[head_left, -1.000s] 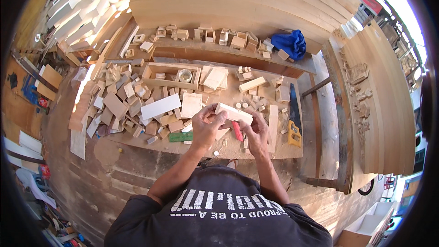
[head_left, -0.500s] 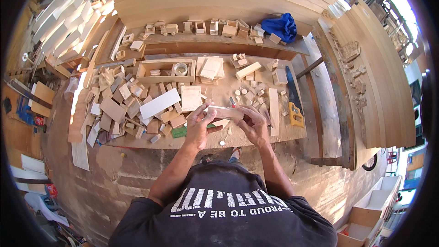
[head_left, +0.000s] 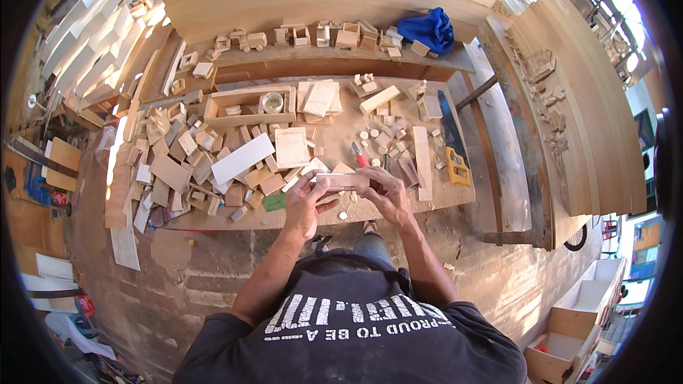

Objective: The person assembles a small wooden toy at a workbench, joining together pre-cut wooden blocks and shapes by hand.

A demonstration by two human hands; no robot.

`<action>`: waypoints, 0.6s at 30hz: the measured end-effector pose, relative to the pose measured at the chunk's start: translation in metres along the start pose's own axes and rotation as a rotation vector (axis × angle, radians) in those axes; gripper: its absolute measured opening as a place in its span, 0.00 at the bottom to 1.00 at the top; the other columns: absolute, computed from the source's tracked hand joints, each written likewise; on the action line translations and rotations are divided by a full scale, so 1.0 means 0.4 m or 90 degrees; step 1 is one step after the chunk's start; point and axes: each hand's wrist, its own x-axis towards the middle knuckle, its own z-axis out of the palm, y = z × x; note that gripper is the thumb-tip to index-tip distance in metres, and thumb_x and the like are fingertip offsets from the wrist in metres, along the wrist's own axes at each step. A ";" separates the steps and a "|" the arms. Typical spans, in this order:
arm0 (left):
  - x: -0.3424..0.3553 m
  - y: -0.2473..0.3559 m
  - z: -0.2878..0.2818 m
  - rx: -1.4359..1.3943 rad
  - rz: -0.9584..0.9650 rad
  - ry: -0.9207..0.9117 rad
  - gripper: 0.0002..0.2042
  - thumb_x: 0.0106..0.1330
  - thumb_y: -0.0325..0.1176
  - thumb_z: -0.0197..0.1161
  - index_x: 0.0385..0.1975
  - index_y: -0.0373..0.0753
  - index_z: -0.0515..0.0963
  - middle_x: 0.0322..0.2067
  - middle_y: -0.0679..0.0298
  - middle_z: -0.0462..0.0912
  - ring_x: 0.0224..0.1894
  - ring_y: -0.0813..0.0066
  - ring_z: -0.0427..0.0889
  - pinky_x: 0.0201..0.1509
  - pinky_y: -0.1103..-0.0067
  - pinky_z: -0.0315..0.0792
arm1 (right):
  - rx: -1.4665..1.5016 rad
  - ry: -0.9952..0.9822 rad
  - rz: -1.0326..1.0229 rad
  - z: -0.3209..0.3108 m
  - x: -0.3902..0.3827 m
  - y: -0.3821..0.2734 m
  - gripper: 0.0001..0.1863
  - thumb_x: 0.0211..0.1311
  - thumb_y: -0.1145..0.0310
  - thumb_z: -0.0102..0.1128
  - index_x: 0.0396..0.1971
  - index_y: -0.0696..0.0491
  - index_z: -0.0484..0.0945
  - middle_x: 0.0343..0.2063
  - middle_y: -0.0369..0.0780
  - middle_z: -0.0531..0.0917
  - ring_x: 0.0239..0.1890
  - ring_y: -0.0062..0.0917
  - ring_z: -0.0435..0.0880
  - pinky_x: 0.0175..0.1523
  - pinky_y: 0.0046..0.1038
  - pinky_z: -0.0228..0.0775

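Note:
Between my two hands is a small wooden block (head_left: 343,180), held level above the table's near edge. My left hand (head_left: 304,206) grips its left end, thumb on the near face and lower fingers partly spread. At the other end, my right hand (head_left: 386,193) pinches the block between thumb and fingers. Just beyond the right hand lies a red-handled cutter (head_left: 361,156) on the tabletop. A green piece (head_left: 274,203) sits on the table next to my left hand.
Loose wood offcuts (head_left: 171,172) pile up at the left of the table. A wooden tray (head_left: 245,119) with a round container (head_left: 272,103) stands behind them. To the right lies a yellow-handled saw (head_left: 457,165). Wooden toys (head_left: 254,41) and a blue cloth (head_left: 429,30) line the back shelf.
Both hands and the block have shifted slightly nearer to me relative to the table. The red-handled cutter now shows more fully beyond the block. My grip stays on both ends.

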 end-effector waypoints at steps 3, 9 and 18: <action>0.018 -0.040 0.000 0.019 0.023 -0.001 0.16 0.69 0.33 0.65 0.54 0.39 0.74 0.43 0.64 0.82 0.44 0.73 0.84 0.45 0.72 0.84 | 0.122 0.002 0.008 -0.010 -0.007 -0.009 0.24 0.62 0.69 0.70 0.57 0.61 0.77 0.47 0.37 0.82 0.38 0.18 0.80 0.45 0.21 0.74; 0.051 -0.105 0.041 0.111 0.125 -0.108 0.25 0.66 0.26 0.67 0.62 0.35 0.70 0.55 0.60 0.75 0.54 0.71 0.80 0.55 0.68 0.81 | 0.143 -0.077 0.130 -0.129 -0.008 -0.004 0.19 0.64 0.70 0.68 0.51 0.63 0.76 0.36 0.36 0.83 0.39 0.20 0.82 0.49 0.23 0.75; 0.099 -0.109 0.163 0.742 0.323 -0.225 0.24 0.57 0.21 0.69 0.55 0.33 0.73 0.52 0.53 0.81 0.54 0.60 0.82 0.58 0.72 0.77 | -0.010 -0.189 0.015 -0.349 0.007 0.057 0.17 0.60 0.75 0.70 0.46 0.59 0.74 0.37 0.37 0.80 0.40 0.19 0.80 0.44 0.22 0.73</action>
